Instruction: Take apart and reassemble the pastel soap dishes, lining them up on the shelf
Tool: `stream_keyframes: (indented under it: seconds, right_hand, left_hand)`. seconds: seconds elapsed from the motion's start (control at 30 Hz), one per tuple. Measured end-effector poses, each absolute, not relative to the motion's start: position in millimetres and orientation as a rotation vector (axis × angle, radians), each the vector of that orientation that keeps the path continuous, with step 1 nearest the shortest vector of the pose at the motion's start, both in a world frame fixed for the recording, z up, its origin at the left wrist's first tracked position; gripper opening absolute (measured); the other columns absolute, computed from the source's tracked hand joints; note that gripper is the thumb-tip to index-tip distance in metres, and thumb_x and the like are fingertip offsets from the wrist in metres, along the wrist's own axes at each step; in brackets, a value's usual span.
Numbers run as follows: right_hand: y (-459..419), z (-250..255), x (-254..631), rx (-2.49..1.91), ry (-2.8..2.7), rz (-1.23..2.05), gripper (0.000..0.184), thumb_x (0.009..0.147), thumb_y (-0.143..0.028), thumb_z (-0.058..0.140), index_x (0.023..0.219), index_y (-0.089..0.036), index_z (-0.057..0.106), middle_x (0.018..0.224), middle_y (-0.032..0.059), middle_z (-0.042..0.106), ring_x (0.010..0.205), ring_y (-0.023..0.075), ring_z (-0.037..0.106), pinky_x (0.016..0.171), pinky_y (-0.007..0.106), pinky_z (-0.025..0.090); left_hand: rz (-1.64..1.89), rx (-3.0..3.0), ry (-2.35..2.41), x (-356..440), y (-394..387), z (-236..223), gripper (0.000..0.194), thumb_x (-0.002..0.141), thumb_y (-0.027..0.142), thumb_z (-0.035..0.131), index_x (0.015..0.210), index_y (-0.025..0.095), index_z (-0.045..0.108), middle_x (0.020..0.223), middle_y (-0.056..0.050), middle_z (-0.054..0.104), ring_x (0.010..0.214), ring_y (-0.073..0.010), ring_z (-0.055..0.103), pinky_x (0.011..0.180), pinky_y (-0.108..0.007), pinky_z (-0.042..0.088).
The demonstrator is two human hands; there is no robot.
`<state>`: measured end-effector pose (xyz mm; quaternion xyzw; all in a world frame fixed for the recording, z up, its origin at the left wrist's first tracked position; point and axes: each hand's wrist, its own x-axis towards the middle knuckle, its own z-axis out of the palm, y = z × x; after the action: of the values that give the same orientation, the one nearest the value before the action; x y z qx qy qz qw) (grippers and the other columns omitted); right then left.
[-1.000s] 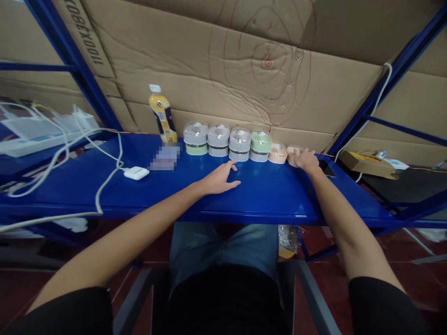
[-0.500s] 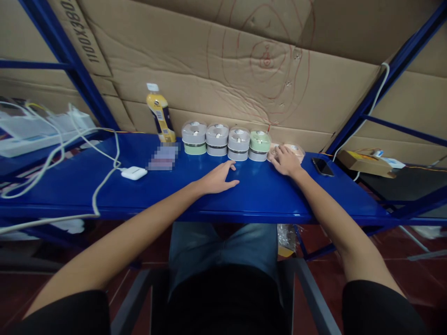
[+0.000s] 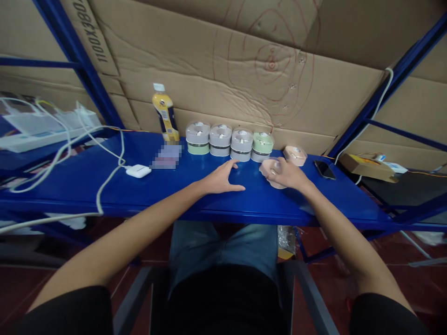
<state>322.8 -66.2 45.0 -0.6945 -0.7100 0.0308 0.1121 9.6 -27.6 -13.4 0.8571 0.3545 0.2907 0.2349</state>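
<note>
My right hand (image 3: 286,174) grips a pale pink clear-lidded case (image 3: 269,168) from above, fingers around its lid. Another pink case (image 3: 295,155) stands just behind that hand, near the cardboard. Above the blue table my left hand (image 3: 223,177) is held with thumb and fingers apart, and nothing is in it. In front of its fingertips runs a row of stacked two-tier cases: a grey one on a green one (image 3: 198,138), a grey stack (image 3: 220,139), a second grey stack (image 3: 241,144), and a green one on a grey one (image 3: 262,146).
Left of the row stand a yellow bottle (image 3: 165,114) and a blurred flat packet (image 3: 167,156). A white charger case (image 3: 138,171) lies by tangled white cables (image 3: 101,186). On the right are a phone (image 3: 324,169) and an opened cardboard box (image 3: 366,167). Blue posts frame the table (image 3: 209,209).
My right hand has drawn one pink case away from its neighbour, toward me and slightly left. My left hand's thumb and fingers stay spread. The view has shifted slightly.
</note>
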Motion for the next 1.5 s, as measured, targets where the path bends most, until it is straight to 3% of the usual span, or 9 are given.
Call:
stream_keyframes:
  seconds: [0.13, 0.27, 0.53, 0.7, 0.77, 0.97, 1.17, 1.33, 1.5]
  right_hand:
    - [-62, 36, 301, -1.308, -2.445, 0.238, 0.102, 0.078, -0.074, 0.088, 0.161, -0.022, 0.058, 0.160, 0.0206, 0.067, 0.146, 0.0477, 0.065, 0.122, 0.065, 0.052]
    - [-51, 32, 274, -1.028, -2.506, 0.366, 0.115, 0.073, -0.081, 0.092, 0.168, -0.027, 0.054, 0.162, 0.0177, 0.067, 0.148, 0.0464, 0.064, 0.125, 0.064, 0.052]
    - [-37, 31, 289, -1.067, -2.316, 0.398, 0.089, 0.085, -0.072, 0.083, 0.158, -0.023, 0.063, 0.156, 0.0165, 0.071, 0.140, 0.0420, 0.070, 0.121, 0.060, 0.055]
    - [-27, 29, 326, -1.354, -2.054, 0.453, 0.076, 0.094, -0.071, 0.072, 0.152, -0.024, 0.065, 0.142, 0.0155, 0.078, 0.130, 0.0406, 0.074, 0.116, 0.062, 0.058]
    - [-24, 27, 330, -1.443, -2.004, 0.473, 0.076, 0.095, -0.073, 0.070, 0.153, -0.024, 0.065, 0.134, 0.0151, 0.080, 0.123, 0.0391, 0.076, 0.112, 0.062, 0.061]
    - [-21, 27, 331, -1.438, -2.059, 0.459, 0.076, 0.095, -0.072, 0.072, 0.155, -0.025, 0.066, 0.142, 0.0156, 0.078, 0.126, 0.0404, 0.075, 0.114, 0.061, 0.061]
    - [-16, 29, 345, -1.485, -2.137, 0.486, 0.091, 0.080, -0.058, 0.089, 0.159, -0.023, 0.062, 0.149, 0.0173, 0.075, 0.131, 0.0427, 0.075, 0.115, 0.065, 0.061]
    - [-16, 28, 348, -1.498, -2.208, 0.497, 0.092, 0.073, -0.052, 0.097, 0.156, -0.025, 0.067, 0.152, 0.0158, 0.075, 0.138, 0.0430, 0.073, 0.122, 0.066, 0.056]
    - [-17, 27, 345, -1.461, -2.243, 0.507, 0.091, 0.072, -0.052, 0.100, 0.155, -0.028, 0.070, 0.155, 0.0135, 0.075, 0.143, 0.0432, 0.071, 0.124, 0.067, 0.054]
  left_hand:
    - [0.916, 2.247, 0.863, 8, -25, -15, 0.135, 0.062, 0.066, 0.104, 0.171, 0.020, 0.038, 0.166, -0.027, 0.057, 0.154, -0.0472, 0.059, 0.129, -0.066, 0.047]
    - [0.927, 2.234, 0.803, 4, -22, -17, 0.135, 0.061, 0.063, 0.105, 0.170, 0.020, 0.038, 0.166, -0.027, 0.059, 0.153, -0.0477, 0.060, 0.127, -0.066, 0.049]
    - [0.989, 2.313, 0.942, 4, -27, -10, 0.118, 0.068, 0.064, 0.104, 0.164, 0.020, 0.050, 0.156, -0.021, 0.066, 0.143, -0.0462, 0.066, 0.122, -0.061, 0.054]
    - [0.866, 2.471, 0.858, 2, -36, -6, 0.058, 0.095, 0.061, 0.085, 0.141, 0.026, 0.078, 0.143, -0.013, 0.069, 0.144, -0.0398, 0.061, 0.129, -0.060, 0.048]
    - [0.845, 2.497, 0.822, 1, -36, -6, 0.046, 0.099, 0.056, 0.081, 0.135, 0.027, 0.083, 0.144, -0.013, 0.067, 0.149, -0.0390, 0.057, 0.133, -0.061, 0.044]
    - [0.962, 2.418, 0.944, -5, -27, -3, 0.044, 0.100, 0.059, 0.076, 0.123, 0.025, 0.088, 0.141, -0.013, 0.069, 0.146, -0.0399, 0.058, 0.131, -0.061, 0.046]
    - [1.143, 2.263, 1.250, -29, -4, -7, 0.048, 0.094, 0.064, 0.077, 0.116, 0.022, 0.088, 0.135, -0.014, 0.070, 0.138, -0.0395, 0.064, 0.127, -0.060, 0.050]
    - [1.088, 2.257, 1.339, -36, 7, -14, 0.050, 0.091, 0.070, 0.077, 0.105, 0.023, 0.089, 0.116, -0.012, 0.073, 0.131, -0.0395, 0.066, 0.122, -0.059, 0.053]
    - [1.027, 2.258, 1.340, -34, 7, -13, 0.053, 0.091, 0.071, 0.075, 0.102, 0.021, 0.089, 0.116, -0.014, 0.074, 0.133, -0.0404, 0.064, 0.121, -0.059, 0.053]
